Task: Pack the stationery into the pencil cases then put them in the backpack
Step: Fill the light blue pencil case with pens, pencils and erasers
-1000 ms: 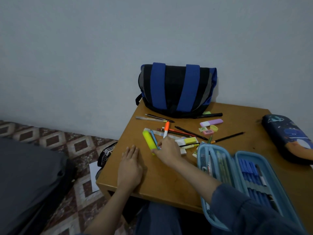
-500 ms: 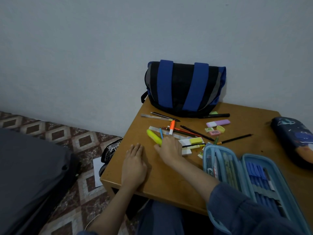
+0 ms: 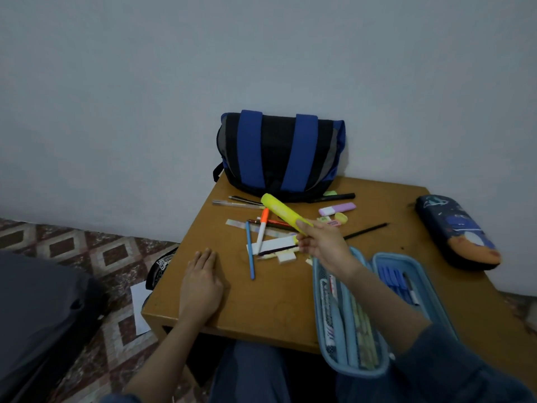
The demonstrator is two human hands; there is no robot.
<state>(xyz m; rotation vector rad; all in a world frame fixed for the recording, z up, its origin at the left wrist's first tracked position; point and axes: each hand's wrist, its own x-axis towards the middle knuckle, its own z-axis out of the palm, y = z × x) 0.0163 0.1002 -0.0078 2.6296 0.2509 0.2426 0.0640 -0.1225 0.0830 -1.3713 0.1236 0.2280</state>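
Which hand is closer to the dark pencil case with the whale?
Right. The right hand, holding a yellow highlighter, hovers left of the dark pencil case; the left hand lies flat farther left, by the table's edge.

No legible text or numbers; print on pen (image 3: 327, 312) inside open pencil case (image 3: 360, 370) too blurred.

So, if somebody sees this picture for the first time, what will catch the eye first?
Probably the yellow highlighter, which the right hand holds in the air above the scattered pens on the wooden table. Behind it a blue and black backpack stands against the wall, and an open light blue pencil case lies at the near right edge.
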